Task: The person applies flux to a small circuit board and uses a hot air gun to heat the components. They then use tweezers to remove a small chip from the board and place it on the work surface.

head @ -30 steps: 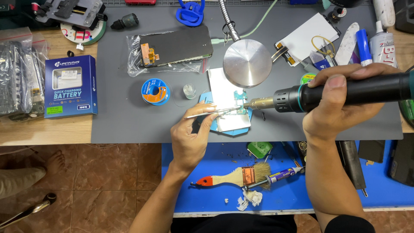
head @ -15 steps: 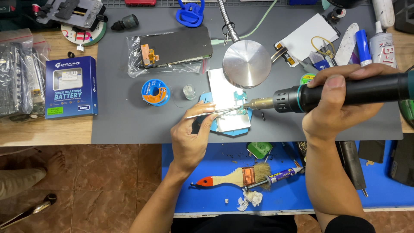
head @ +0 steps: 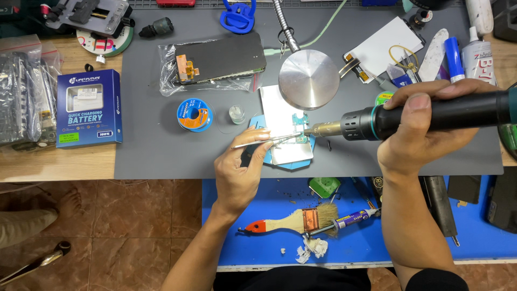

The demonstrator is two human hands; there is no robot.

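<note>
Small teal circuit board (head: pixel 299 127) sits on a silver metal plate (head: pixel 283 129) on the grey mat (head: pixel 156 151) covering the wooden tabletop (head: pixel 54 164), above a brown tiled floor (head: pixel 134 226). Left hand (head: pixel 239 172) pinches thin metal tweezers (head: pixel 266 141) at the board, while right hand (head: pixel 425 132) grips a black hot-air tool (head: pixel 409 118) whose nozzle reaches it. A blue rectangular box (head: pixel 89 106) lies at the mat's left edge, a blue solder spool (head: pixel 194 114) nearby.
</note>
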